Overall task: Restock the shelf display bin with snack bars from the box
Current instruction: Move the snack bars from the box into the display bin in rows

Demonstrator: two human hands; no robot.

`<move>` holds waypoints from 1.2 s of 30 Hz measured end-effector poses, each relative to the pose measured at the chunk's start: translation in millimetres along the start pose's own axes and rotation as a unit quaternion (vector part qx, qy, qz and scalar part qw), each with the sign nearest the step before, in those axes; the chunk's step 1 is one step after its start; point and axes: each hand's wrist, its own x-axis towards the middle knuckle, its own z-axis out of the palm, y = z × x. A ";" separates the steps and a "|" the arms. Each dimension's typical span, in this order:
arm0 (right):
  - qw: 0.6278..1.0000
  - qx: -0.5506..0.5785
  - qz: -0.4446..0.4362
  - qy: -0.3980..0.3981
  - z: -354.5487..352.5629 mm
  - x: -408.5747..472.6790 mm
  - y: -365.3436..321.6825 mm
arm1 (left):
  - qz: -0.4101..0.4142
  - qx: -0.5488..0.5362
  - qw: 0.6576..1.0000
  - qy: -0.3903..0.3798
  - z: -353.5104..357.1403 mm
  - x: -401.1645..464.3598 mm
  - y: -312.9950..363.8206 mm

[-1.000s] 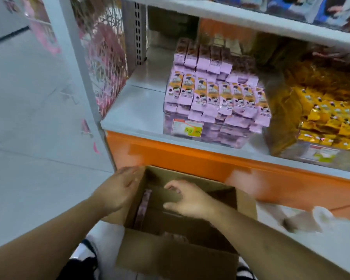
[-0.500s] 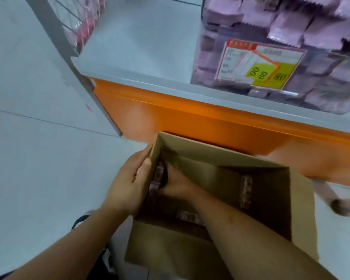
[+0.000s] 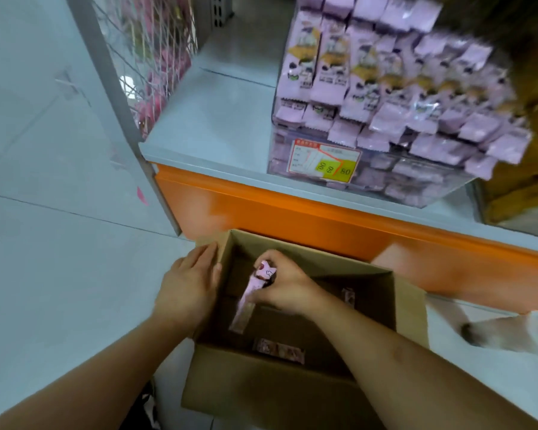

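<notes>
Snack bars [image 3: 382, 85] in pale purple wrappers fill a clear display bin [image 3: 416, 193] on the grey shelf [image 3: 218, 119], heaped above its rim, with a red-bordered price label [image 3: 325, 161] carrying yellow tags stuck to the bin's front wall. Below the shelf runs an orange base panel [image 3: 292, 218], and right in front of it on the floor sits an open cardboard box [image 3: 261, 395]. The right hand [image 3: 288, 287] is inside the box near its left wall, fingers curled round the upper end of a long pink-wrapped bar [image 3: 246, 302] that tilts down toward the box bottom. The left hand [image 3: 190, 287] rests against the outside of the box's left wall, fingers straight and close together, with the fingertips by the top edge. Two more bars lie loose in the box: one [image 3: 278, 350] flat near the front wall, another [image 3: 348, 295] standing by the right side beyond the right forearm. A wire mesh panel [image 3: 146, 57] with pink goods behind it stands at the shelf's left end. A pale, blurred shape [image 3: 510, 333] lies on the floor to the right of the box; what it is cannot be made out.
</notes>
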 end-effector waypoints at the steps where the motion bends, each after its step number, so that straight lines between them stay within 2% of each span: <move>1: 1.000 -0.008 -0.007 0.003 -15.4 -12.3 -14.1 | 0.017 0.010 1.000 0.007 -12.3 -0.6 9.3; 2: 1.000 -0.018 -0.011 0.007 -29.3 -25.4 -29.1 | 0.030 -0.011 0.999 -0.007 -28.3 -2.6 22.2; 5: 0.999 -0.026 -0.041 0.021 -62.5 -66.8 -74.9 | 0.046 -0.080 0.984 -0.154 -83.7 -16.3 68.2; 8: 0.995 0.005 -0.079 0.054 -84.6 -115.1 -115.9 | 0.102 -0.088 0.971 -0.198 -132.7 -37.7 106.6; 10: 0.990 0.019 -0.107 0.090 -95.4 -148.2 -138.4 | 0.139 -0.099 0.965 -0.197 -159.5 -57.9 129.9; 13: 0.977 0.084 -0.142 0.133 -108.7 -192.1 -163.5 | 0.214 -0.113 0.964 -0.114 -190.0 -88.8 161.9; 15: 0.965 0.136 -0.171 0.146 -118.1 -216.5 -174.2 | 0.229 -0.168 0.955 -0.087 -208.2 -106.2 178.5; 19: 0.935 0.240 -0.218 0.146 -140.8 -248.9 -178.9 | 0.150 -0.355 0.905 -0.179 -241.8 -133.2 199.4; 23: 0.921 0.285 -0.214 0.154 -152.7 -252.6 -172.7 | 0.117 -0.404 0.888 -0.186 -244.0 -129.2 203.6; 27: 0.922 0.277 -0.212 0.168 -158.8 -250.2 -168.2 | 0.120 -0.418 0.874 -0.216 -234.8 -122.9 208.8; 33: 0.939 0.191 -0.204 0.198 -156.8 -242.1 -172.3 | 0.122 -0.426 0.869 -0.222 -226.5 -116.4 217.9; 36: 0.938 0.067 -0.224 0.256 -159.6 -246.0 -171.8 | 0.111 -0.441 0.867 -0.202 -222.3 -114.1 220.1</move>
